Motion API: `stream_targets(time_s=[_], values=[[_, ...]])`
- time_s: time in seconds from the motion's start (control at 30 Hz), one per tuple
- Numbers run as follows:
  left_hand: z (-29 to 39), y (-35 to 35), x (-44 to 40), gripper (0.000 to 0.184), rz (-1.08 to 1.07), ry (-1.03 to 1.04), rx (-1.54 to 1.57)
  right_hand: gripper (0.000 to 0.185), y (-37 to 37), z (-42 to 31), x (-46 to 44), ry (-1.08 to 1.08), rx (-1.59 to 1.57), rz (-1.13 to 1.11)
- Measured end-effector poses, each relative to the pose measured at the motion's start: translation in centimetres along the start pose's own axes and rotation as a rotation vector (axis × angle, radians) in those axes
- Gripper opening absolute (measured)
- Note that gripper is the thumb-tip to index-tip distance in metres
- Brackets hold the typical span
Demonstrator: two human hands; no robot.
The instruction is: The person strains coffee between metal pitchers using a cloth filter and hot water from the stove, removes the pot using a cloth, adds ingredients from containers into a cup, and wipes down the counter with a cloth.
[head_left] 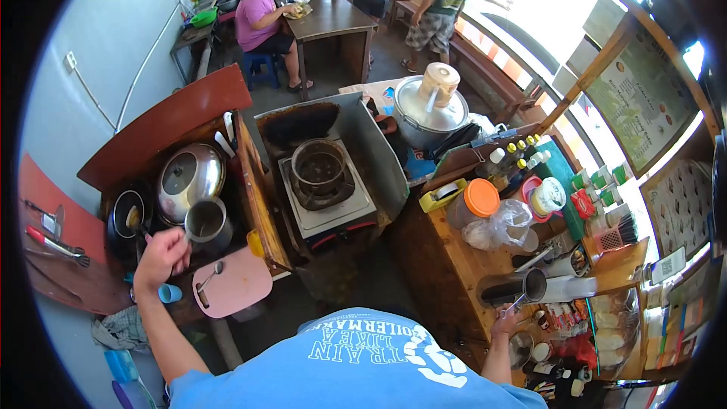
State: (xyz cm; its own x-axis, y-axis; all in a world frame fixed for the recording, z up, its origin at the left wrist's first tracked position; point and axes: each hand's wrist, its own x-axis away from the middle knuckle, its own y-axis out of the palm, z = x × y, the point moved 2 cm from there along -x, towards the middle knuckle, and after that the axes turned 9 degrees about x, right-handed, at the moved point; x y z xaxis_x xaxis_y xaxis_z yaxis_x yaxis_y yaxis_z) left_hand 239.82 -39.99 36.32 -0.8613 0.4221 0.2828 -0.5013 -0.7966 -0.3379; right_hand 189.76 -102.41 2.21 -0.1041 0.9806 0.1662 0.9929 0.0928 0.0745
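Note:
My left hand [165,259] is closed at the handle side of a tall metal mug [210,229], which is raised over the left counter. The mug's mouth faces up toward me, and what is in it is too dark to make out. On the right, my right hand [504,323] is closed round the handle of a second metal mug [506,288], tilted on its side above the wooden counter. Below my left hand is a pink cutting board [236,282] with a spoon [212,273] on it.
A gas stove [333,204] with a dark pot [319,167] stands ahead. To the left are a lidded pan [191,182] and a blue cup [170,293]. An orange-lidded jar [482,198] and a large pot [413,125] stand right. Several people are beyond, one seated at a table [333,19].

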Motion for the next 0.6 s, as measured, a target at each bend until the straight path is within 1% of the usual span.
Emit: stream_targets(time_s=[0.07,0.1,0.13,0.17,0.2,0.27,0.33,0.37,0.4,0.47,0.5,0.53,0.57,0.6], values=[[3.3,4.3,-3.5,0.027,0.01,0.119,-0.028,0.022,-1.0,1.0,-0.4,-0.013,-0.007,-0.028],[4.2,6.6,-5.9,0.027,0.019,0.185,-0.14,0.022,-0.5,0.2,0.5,-0.004,-0.012,-0.025],[4.4,8.9,-8.8,0.027,0.027,0.25,-0.253,0.025,0.7,-2.0,1.9,-0.006,-0.024,-0.008],[3.7,11.0,-12.3,0.025,0.025,0.362,-0.308,0.027,0.9,-3.0,2.2,-0.008,-0.036,0.009],[2.6,13.2,-15.9,0.024,0.021,0.474,-0.361,0.027,-0.2,-2.2,1.5,-0.001,-0.039,0.015],[0.7,17.5,-22.4,0.022,0.052,0.441,-0.46,0.022,-2.2,-0.7,0.4,-0.086,-0.06,-0.198],[-1.8,21.0,-28.6,0.021,0.106,0.419,-0.717,0.022,-2.1,-1.3,1.2,-0.118,-0.085,-0.209],[-1.9,22.5,-29.8,0.021,0.134,0.38,-0.794,0.027,-2.0,-1.6,1.6,-0.15,-0.109,-0.228],[-2.1,24.0,-31.0,0.021,0.161,0.342,-0.87,0.027,-2.4,-1.3,1.8,-0.146,-0.109,-0.217],[-3.0,25.8,-33.7,0.022,0.151,0.329,-0.901,0.033,-2.8,-1.0,2.6,-0.158,-0.005,-0.25],[-3.3,26.6,-34.8,0.023,0.158,0.279,-0.968,0.031,-0.6,-5.0,4.6,-0.03,-0.1,-0.141],[-3.6,27.2,-35.6,0.025,0.162,0.227,-1.036,0.031,-0.5,-5.7,5.0,-0.023,-0.096,-0.12],[-2.8,28.0,-35.4,0.028,0.166,0.151,-1.005,0.03,-0.4,-6.1,5.5,-0.069,-0.049,-0.203],[-3.2,28.3,-36.2,0.028,0.146,0.156,-1.011,0.029,0.6,-7.4,6.3,-0.114,-0.003,-0.289]])
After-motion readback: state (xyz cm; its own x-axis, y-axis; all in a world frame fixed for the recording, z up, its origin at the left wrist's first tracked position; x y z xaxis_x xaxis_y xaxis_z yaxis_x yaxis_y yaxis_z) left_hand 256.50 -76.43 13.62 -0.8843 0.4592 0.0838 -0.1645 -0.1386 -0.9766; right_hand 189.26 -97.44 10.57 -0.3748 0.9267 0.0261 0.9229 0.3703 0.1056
